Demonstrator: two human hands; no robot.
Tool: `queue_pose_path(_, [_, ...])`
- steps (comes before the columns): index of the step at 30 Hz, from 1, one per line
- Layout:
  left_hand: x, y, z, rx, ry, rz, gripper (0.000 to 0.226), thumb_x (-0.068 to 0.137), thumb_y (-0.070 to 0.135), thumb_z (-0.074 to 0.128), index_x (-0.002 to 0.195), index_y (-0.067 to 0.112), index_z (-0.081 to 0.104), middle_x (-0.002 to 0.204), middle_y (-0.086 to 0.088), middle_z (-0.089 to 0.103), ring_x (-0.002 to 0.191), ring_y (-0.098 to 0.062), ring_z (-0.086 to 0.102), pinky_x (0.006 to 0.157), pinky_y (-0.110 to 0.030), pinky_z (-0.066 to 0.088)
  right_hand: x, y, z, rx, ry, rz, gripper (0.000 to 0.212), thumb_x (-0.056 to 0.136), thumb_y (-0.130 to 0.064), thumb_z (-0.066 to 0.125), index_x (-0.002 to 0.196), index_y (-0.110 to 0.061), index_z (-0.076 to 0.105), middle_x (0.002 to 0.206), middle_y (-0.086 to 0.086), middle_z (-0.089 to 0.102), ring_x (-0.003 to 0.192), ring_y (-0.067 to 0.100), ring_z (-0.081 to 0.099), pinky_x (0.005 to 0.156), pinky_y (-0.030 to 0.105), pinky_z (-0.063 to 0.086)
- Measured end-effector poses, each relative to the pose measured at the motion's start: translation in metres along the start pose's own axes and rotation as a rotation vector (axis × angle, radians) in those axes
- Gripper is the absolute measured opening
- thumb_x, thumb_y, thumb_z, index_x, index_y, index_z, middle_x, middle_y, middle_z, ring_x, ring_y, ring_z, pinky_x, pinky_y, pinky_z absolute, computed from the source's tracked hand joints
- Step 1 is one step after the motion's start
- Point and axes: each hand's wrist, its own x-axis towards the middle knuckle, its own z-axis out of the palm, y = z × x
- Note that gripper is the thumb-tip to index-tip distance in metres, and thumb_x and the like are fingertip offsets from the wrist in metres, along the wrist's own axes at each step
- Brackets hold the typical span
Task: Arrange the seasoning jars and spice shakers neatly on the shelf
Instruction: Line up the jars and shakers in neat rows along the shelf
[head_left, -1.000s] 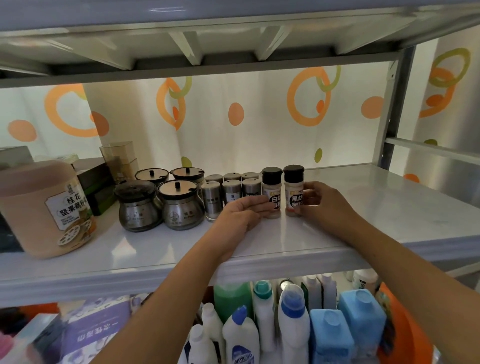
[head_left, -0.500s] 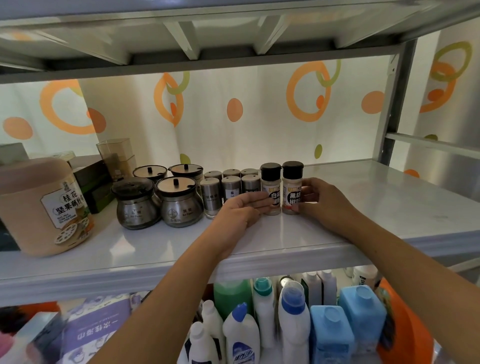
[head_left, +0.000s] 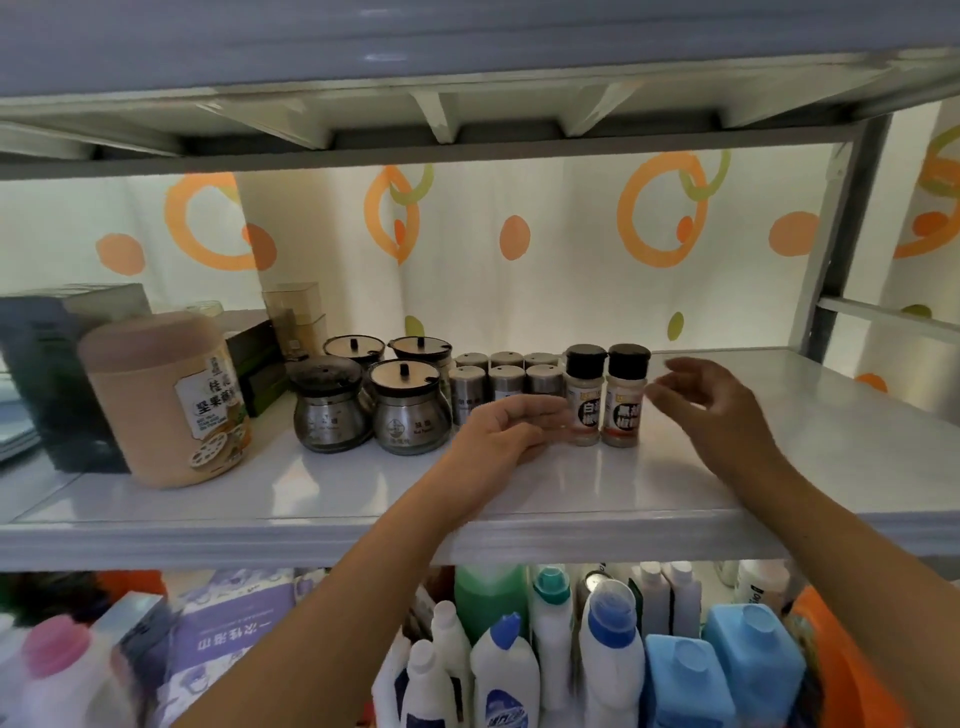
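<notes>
- Two black-capped spice bottles (head_left: 585, 400) stand side by side on the shelf (head_left: 779, 441), right of six steel shakers (head_left: 506, 384) and four lidded seasoning jars (head_left: 410, 415).
- Left hand (head_left: 498, 436) lies straight-fingered, tips at the left bottle, gripping nothing.
- Right hand (head_left: 711, 410), fingers loosely spread, hovers just beside the right bottle, empty.
</notes>
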Motion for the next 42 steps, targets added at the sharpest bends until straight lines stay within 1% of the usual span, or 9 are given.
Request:
queue_pose_path(3, [-0.033, 0.012, -0.046, 0.124, -0.064, 0.028, 0.032, 0.098, 0.0, 0.042, 0.119, 0.008, 0.065, 0.115, -0.002, 0.072, 0.111, -0.014, 0.066, 0.099, -0.027, 0.05, -0.021, -0.023, 0.003, 0.144, 0.132, -0.073, 0.014, 0.092, -0.023, 0.064, 0.106, -0.021, 0.067, 0.099, 0.001, 0.073, 0.097, 0.021, 0.068, 0.094, 0.04, 0.054])
queue_pose_path(5, [-0.052, 0.016, -0.081, 0.158, -0.02, 0.015, 0.029, 0.098, 0.004, 0.043, 0.117, 0.007, 0.066, 0.114, -0.004, 0.072, 0.111, -0.017, 0.066, 0.098, -0.03, 0.05, -0.035, -0.043, 0.023, 0.24, -0.01, -0.07, 0.009, 0.092, -0.018, 0.064, 0.093, -0.025, 0.07, 0.085, -0.003, 0.076, 0.086, 0.016, 0.072, 0.084, 0.029, 0.058])
queue_pose_path(7, [-0.064, 0.016, -0.108, 0.185, 0.082, -0.021, 0.026, 0.098, 0.006, 0.045, 0.111, 0.006, 0.068, 0.109, -0.006, 0.074, 0.106, -0.019, 0.068, 0.097, -0.034, 0.051, -0.043, -0.06, 0.054, 0.274, -0.242, -0.029, 0.009, 0.092, -0.014, 0.065, 0.092, -0.02, 0.072, 0.082, 0.0, 0.077, 0.08, 0.013, 0.074, 0.076, 0.02, 0.059])
queue_pose_path(12, [-0.072, 0.008, -0.148, 0.34, 0.24, -0.062, 0.028, 0.097, 0.007, 0.044, 0.095, 0.007, 0.072, 0.095, -0.007, 0.076, 0.094, -0.021, 0.071, 0.088, -0.031, 0.055, -0.05, -0.088, 0.134, 0.364, -0.654, 0.143, 0.014, 0.093, -0.007, 0.061, 0.102, -0.001, 0.07, 0.092, 0.014, 0.076, 0.089, 0.025, 0.074, 0.08, 0.028, 0.06])
queue_pose_path(14, [-0.07, 0.006, -0.161, 0.206, 0.277, -0.081, 0.034, 0.096, 0.005, 0.036, 0.091, 0.001, 0.07, 0.092, -0.014, 0.075, 0.089, -0.027, 0.071, 0.081, -0.031, 0.056, -0.048, -0.094, 0.156, 0.376, -0.709, 0.161, 0.014, 0.094, -0.008, 0.06, 0.1, 0.0, 0.07, 0.092, 0.015, 0.077, 0.089, 0.026, 0.074, 0.085, 0.033, 0.06])
queue_pose_path(18, [-0.064, 0.004, -0.18, -0.046, 0.315, -0.127, 0.037, 0.083, 0.009, 0.033, 0.087, -0.005, 0.067, 0.089, -0.022, 0.073, 0.084, -0.03, 0.07, 0.078, -0.035, 0.057, -0.041, -0.101, 0.183, 0.416, -0.733, 0.207, 0.02, 0.097, -0.013, 0.057, 0.097, 0.001, 0.072, 0.091, 0.015, 0.077, 0.09, 0.025, 0.075, 0.084, 0.031, 0.06])
queue_pose_path(29, [-0.053, -0.003, -0.189, -0.049, 0.253, -0.188, 0.046, 0.086, -0.003, 0.028, 0.116, -0.002, 0.062, 0.114, -0.018, 0.07, 0.111, -0.026, 0.066, 0.101, -0.036, 0.049, -0.033, -0.092, 0.205, 0.504, -0.636, 0.219, 0.019, 0.095, -0.011, 0.059, 0.097, 0.002, 0.072, 0.09, 0.016, 0.077, 0.087, 0.026, 0.075, 0.08, 0.032, 0.061])
queue_pose_path(37, [-0.054, -0.004, -0.186, -0.004, 0.205, -0.153, 0.05, 0.083, -0.01, 0.029, 0.122, -0.003, 0.059, 0.117, -0.015, 0.07, 0.113, -0.022, 0.066, 0.101, -0.032, 0.049, -0.035, -0.093, 0.204, 0.491, -0.628, 0.228, 0.018, 0.096, -0.01, 0.057, 0.095, 0.0, 0.073, 0.089, 0.016, 0.077, 0.088, 0.027, 0.075, 0.085, 0.035, 0.06])
queue_pose_path(42, [-0.055, 0.003, -0.167, -0.105, 0.098, -0.104, 0.045, 0.091, -0.005, 0.026, 0.126, -0.003, 0.055, 0.123, -0.019, 0.066, 0.118, -0.03, 0.062, 0.102, -0.037, 0.048, -0.041, -0.093, 0.167, 0.476, -0.721, 0.192, 0.024, 0.097, -0.019, 0.059, 0.101, 0.0, 0.072, 0.094, 0.015, 0.077, 0.092, 0.027, 0.074, 0.086, 0.034, 0.059])
